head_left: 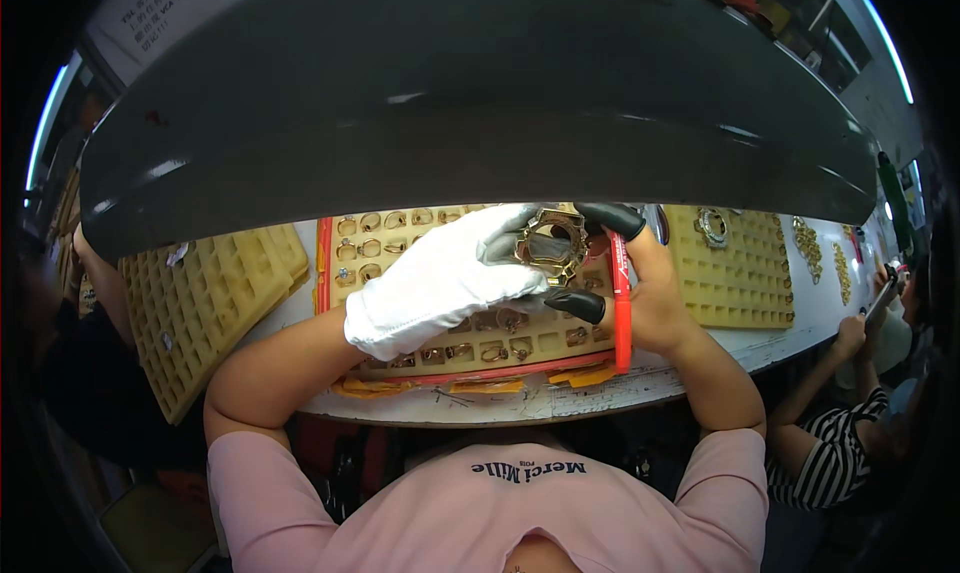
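My left hand, in a white glove, grips a gold octagonal jewellery piece with an open centre, above a cream tray of rings with a red rim. My right hand, with black covers on fingertips, holds the same piece from the right side, and a red marker lies upright along its palm side, held in it. The tray's middle is hidden under my hands.
A dark lamp hood spans above the white bench. Slotted foam trays lie left, another right with a round silver piece; gold chains beside it. People sit at both sides.
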### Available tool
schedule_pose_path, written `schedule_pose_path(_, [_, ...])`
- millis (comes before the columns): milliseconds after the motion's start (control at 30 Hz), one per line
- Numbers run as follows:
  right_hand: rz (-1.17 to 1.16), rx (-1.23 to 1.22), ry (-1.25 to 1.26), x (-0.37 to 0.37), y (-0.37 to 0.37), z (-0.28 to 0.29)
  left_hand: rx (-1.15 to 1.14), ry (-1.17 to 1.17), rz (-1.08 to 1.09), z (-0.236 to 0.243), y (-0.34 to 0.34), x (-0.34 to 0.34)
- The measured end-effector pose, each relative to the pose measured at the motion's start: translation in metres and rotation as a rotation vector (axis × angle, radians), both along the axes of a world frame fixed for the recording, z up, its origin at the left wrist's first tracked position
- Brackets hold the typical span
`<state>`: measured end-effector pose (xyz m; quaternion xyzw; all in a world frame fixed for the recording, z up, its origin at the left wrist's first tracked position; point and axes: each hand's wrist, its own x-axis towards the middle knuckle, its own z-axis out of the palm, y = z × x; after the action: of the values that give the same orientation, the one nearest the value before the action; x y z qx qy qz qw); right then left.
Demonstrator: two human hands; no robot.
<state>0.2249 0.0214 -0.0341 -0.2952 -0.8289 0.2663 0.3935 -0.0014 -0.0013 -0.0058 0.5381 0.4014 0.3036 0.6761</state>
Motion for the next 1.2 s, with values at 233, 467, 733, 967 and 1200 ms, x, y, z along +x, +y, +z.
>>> schedule_pose_path(233, [-0.014, -0.036, 0.118, -0.001, 0.000, 0.004, -0.016, 0.020, 0.075, -0.005, -0.003, 0.002])
schedule_pose_path(467, [-0.008, 0.096, 0.075, -0.002, -0.001, 0.008, 0.030, 0.090, 0.107, -0.002, -0.004, 0.003])
schedule_pose_path(733, [-0.024, -0.080, 0.150, -0.002, -0.004, 0.006, 0.080, 0.318, 0.029, 0.007, -0.002, 0.004])
schedule_pose_path(967, [-0.061, -0.339, 0.172, 0.002, -0.005, 0.009, 0.047, 0.090, 0.067, 0.008, -0.005, 0.009])
schedule_pose_path(1200, [-0.001, -0.405, 0.190, -0.002, -0.003, 0.002, 0.235, 0.332, 0.025, 0.003, -0.004, 0.005])
